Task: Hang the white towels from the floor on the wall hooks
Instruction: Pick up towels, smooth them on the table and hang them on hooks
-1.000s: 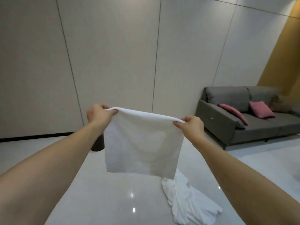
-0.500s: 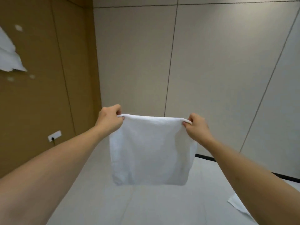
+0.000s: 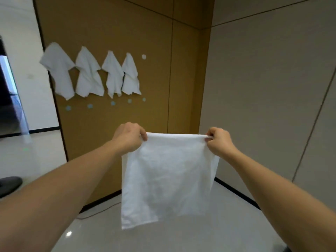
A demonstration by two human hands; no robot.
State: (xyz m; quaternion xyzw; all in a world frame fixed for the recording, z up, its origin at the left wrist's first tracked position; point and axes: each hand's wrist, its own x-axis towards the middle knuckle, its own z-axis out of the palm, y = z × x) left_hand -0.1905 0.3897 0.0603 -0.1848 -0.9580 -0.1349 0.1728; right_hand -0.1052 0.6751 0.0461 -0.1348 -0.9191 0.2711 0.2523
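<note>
White towel (image 3: pixel 168 179) hangs spread between left hand (image 3: pixel 130 138) and right hand (image 3: pixel 219 140), each pinching a top corner, ready for the free hook (image 3: pixel 143 56) at eleven o'clock.

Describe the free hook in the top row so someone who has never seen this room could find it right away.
Look at the brown wall panel, where four white towels hang in a row. Just right of the last towel sits a small pale round hook, the only bare one at that height.

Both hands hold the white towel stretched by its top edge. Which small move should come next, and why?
Probably carry the held towel up and left toward the free upper hook. The left hand and right hand grip its top corners, and four hung towels already fill the hooks beside it.
</note>
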